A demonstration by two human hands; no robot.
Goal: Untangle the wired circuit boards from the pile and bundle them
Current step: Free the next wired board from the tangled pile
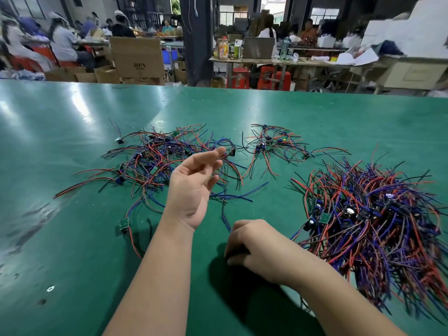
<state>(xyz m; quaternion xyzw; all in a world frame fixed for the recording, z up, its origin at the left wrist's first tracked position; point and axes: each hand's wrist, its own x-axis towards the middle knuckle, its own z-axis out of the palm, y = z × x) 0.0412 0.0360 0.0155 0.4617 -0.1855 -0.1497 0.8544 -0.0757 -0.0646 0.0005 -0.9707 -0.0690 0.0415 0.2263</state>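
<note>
A loose tangle of red, blue and black wired circuit boards [155, 161] lies on the green table [72, 141] ahead of me. My left hand [191, 187] is raised over its right side, palm towards me. Its fingertips pinch one small wired board [231, 151], whose wires trail down to the table. My right hand [249, 246] rests on the table near me with fingers curled round something dark; a blue wire [225, 220] runs up out of it. What exactly it holds is hidden. A dense heap of wired boards [378, 221] lies at the right.
A smaller tangle [274, 144] lies at the back middle. Single wired boards lie apart at the near left [124, 224] and the far left [119, 140]. Beyond the table's far edge are cardboard boxes [137, 58], benches and seated people.
</note>
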